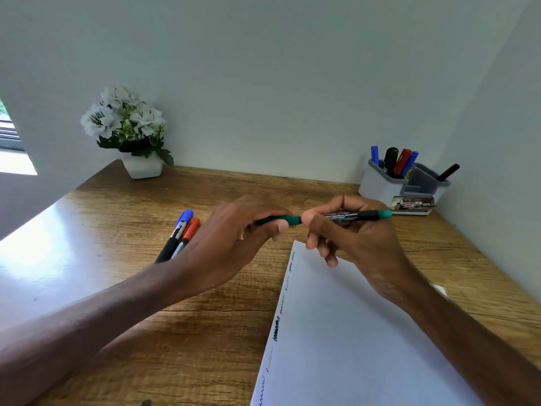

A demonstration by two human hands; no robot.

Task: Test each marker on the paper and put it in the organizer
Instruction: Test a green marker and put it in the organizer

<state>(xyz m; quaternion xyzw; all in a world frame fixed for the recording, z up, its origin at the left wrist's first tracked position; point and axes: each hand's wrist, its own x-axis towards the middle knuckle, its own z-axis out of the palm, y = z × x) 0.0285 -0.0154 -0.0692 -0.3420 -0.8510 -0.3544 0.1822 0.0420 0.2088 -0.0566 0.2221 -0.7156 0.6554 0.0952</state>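
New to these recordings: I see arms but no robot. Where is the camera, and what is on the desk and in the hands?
There is no machine: a person works bare-handed, and the one picture comes from a wide-angle camera on their head, looking forward and down. The left hand and right hand both grip one green marker, held level above the wooden table; whether its cap is coming off or going on, I cannot tell. Below lies a sheet of paper with test scribbles along its left edge. A blue-capped marker and a red-capped marker lie partly hidden behind the left wrist. Back right stands the organizer, already holding several markers; back left, a flower pot.
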